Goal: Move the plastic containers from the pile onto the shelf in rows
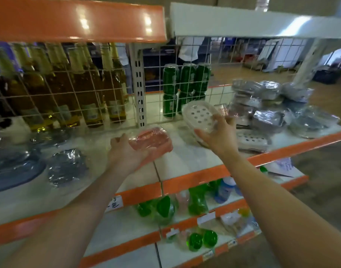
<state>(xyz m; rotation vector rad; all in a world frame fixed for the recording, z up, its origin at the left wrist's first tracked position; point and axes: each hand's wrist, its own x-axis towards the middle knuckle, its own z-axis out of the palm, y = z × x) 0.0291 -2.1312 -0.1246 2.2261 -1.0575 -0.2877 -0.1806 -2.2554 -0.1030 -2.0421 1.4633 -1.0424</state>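
Head view: the white shelf [187, 157] with its orange front edge runs under both hands, backed by a wire grid [73, 93]. To the right of the right hand's grip, and a little beyond it, lies the pile of wrapped grey containers [272, 105], loosely heaped, with a white perforated one [251, 139] lying flat on the shelf just beside that hand. Left of the left hand's grip sit blue wrapped dishes [15, 167]. Behind the grid, beyond the left grip, stand amber bottles [69, 88]; beyond the right grip stand green cans [182, 88]. The left hand [125, 151] is palm-up, its fingers curled under a pink wrapped container [152, 141] held just above the shelf. The right hand [219, 136] grips a white container with a holed lid [200, 115], tilted on its side, thumb and fingers round its near edge, above the shelf.
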